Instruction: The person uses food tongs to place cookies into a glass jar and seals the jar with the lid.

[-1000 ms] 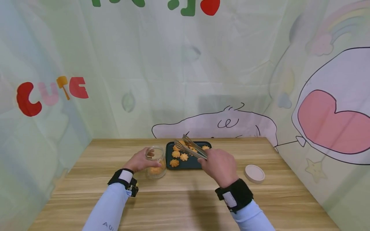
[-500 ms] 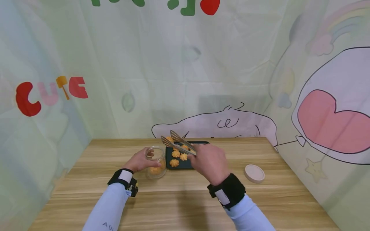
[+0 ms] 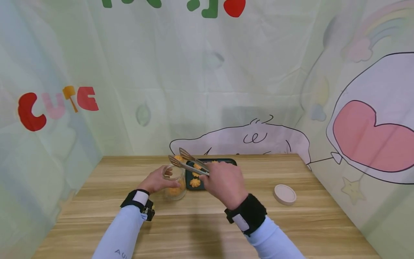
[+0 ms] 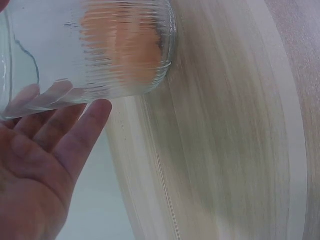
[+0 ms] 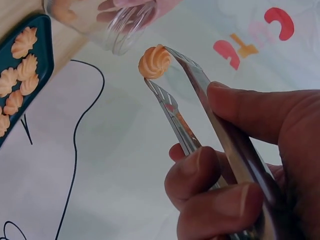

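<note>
Counting two hands (image 3: pixel 158 180) (image 3: pixel 226 185), one jar (image 3: pixel 182 180), one pair of tongs (image 5: pixel 225 132), one tray (image 5: pixel 46 47), one lid (image 3: pixel 285 194)
One cookie (image 5: pixel 155 62) in the tongs, at least six on the tray, unclear number inside the jar.

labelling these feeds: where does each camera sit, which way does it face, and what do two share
Head: worn on the head, facing forward and down over the table; sleeves, left grip and right grip show.
Left wrist: worn there, facing the jar; left grip's palm shows.
Right wrist: worn there, facing tongs pinching a cookie; right grip and part of the left show.
Head and right wrist share the tray and tongs.
</note>
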Motion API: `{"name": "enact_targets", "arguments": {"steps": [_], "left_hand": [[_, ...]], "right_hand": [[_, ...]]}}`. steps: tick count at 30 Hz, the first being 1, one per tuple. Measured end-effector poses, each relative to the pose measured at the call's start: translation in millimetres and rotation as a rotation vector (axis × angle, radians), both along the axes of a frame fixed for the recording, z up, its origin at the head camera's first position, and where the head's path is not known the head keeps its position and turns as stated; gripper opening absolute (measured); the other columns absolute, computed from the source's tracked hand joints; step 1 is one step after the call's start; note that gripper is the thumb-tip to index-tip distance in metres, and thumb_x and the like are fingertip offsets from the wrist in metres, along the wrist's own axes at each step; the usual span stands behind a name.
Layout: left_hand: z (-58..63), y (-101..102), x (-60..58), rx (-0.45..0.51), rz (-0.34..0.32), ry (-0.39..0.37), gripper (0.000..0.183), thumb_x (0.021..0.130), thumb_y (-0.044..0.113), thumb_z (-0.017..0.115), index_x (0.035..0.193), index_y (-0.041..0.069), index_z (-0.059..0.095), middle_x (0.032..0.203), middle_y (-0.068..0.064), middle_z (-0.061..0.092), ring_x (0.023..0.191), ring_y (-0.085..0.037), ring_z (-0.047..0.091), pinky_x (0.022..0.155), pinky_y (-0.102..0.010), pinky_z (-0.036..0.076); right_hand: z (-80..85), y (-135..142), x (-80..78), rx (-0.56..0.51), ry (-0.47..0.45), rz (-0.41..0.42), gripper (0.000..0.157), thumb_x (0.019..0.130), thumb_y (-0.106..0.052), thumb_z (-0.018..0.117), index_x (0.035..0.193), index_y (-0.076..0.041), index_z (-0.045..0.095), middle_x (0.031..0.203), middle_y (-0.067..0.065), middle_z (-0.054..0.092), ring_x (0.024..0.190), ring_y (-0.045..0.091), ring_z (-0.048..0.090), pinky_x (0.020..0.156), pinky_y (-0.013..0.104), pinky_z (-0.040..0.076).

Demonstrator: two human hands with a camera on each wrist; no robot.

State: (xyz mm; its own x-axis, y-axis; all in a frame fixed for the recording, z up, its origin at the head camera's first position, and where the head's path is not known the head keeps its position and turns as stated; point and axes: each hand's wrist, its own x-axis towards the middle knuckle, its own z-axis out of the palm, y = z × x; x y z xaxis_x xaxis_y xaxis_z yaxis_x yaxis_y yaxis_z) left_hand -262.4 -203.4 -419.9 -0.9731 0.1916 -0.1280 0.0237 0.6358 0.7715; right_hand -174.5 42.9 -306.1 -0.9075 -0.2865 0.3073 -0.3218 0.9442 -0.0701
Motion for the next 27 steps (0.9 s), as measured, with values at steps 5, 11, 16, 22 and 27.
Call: {"name": "enact_targets", "arguments": {"steps": [5, 11, 16, 22, 27], "left_hand": [[0.4, -1, -0.2, 0.003, 0.01, -0.006, 0.088, 0.077, 0.04, 0.081, 0.146, 0.005, 0.039, 0.141, -0.021, 0.053, 0.131, -0.041, 0.05, 0.106, -0.055, 0.042], [-0.1, 0, 0.5, -0.016, 0.013, -0.002, 0.086, 0.077, 0.041, 0.082, 0.145, 0.008, 0.041, 0.14, -0.021, 0.053, 0.129, -0.043, 0.05, 0.104, -0.057, 0.043], [0.2, 0, -0.9, -0.006, 0.011, -0.011, 0.086, 0.078, 0.039, 0.081, 0.145, 0.005, 0.04, 0.142, -0.02, 0.052, 0.131, -0.041, 0.049, 0.107, -0.055, 0.041], [1.3, 0, 0.3, -0.003, 0.0, -0.004, 0.085, 0.079, 0.038, 0.081, 0.145, 0.004, 0.04, 0.142, -0.022, 0.052, 0.13, -0.041, 0.05, 0.106, -0.055, 0.042], [1.6, 0, 0.8, 0.002, -0.001, 0.006, 0.084, 0.079, 0.037, 0.081, 0.144, 0.002, 0.041, 0.141, -0.022, 0.052, 0.13, -0.041, 0.05, 0.106, -0.055, 0.042]], "right_hand": [[-1.4, -6, 0.5, 0.022, 0.025, 0.023, 0.028, 0.086, -0.042, 0.072, 0.094, -0.016, 0.075, 0.059, -0.005, 0.055, 0.049, 0.011, 0.045, 0.04, 0.026, 0.032], [-2.6, -8, 0.6, 0.028, -0.003, 0.023, 0.028, 0.086, -0.043, 0.072, 0.087, -0.016, 0.071, 0.055, -0.006, 0.047, 0.047, 0.01, 0.042, 0.039, 0.026, 0.031], [-0.6, -4, -0.9, 0.019, -0.029, -0.002, 0.029, 0.088, -0.043, 0.07, 0.095, -0.015, 0.073, 0.056, -0.004, 0.049, 0.048, 0.013, 0.044, 0.04, 0.027, 0.033], [-2.0, 3, -4.5, -0.015, -0.04, -0.022, 0.03, 0.087, -0.043, 0.072, 0.083, -0.013, 0.068, 0.055, -0.004, 0.044, 0.048, 0.015, 0.043, 0.041, 0.027, 0.032], [-5.7, 10, -9.6, -0.013, -0.025, -0.041, 0.031, 0.087, -0.04, 0.072, 0.073, -0.014, 0.063, 0.054, -0.004, 0.042, 0.047, 0.015, 0.042, 0.04, 0.027, 0.031]]}}
